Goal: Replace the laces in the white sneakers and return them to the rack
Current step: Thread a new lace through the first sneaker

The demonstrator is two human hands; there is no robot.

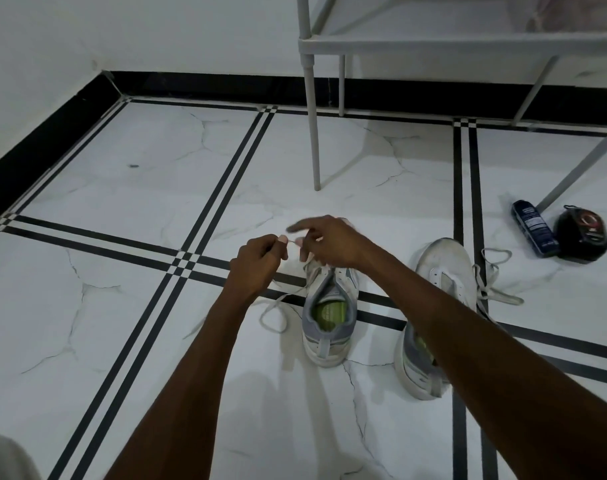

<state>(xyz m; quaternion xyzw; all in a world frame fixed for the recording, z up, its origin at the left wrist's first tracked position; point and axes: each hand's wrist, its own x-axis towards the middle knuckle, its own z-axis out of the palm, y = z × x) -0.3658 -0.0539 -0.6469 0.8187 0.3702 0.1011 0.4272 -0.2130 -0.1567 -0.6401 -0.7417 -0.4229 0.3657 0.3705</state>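
Observation:
Two white sneakers with grey trim and green insoles stand on the tiled floor. The left sneaker (329,313) is under my hands, heel toward me. My left hand (257,261) pinches a white lace (274,310) that trails down and loops on the floor at the shoe's left. My right hand (329,242) hovers over the shoe's front, fingers curled on the lace, index finger stretched left. The right sneaker (440,268) stands beside it, partly hidden by my right forearm, its loose lace (492,282) spilling to the right.
A white metal rack (399,43) stands against the far wall, its legs reaching the floor behind the shoes. A dark blue bottle (534,226) and a round black tin (582,233) lie at the right by a rack leg. Black skirting runs along the walls.

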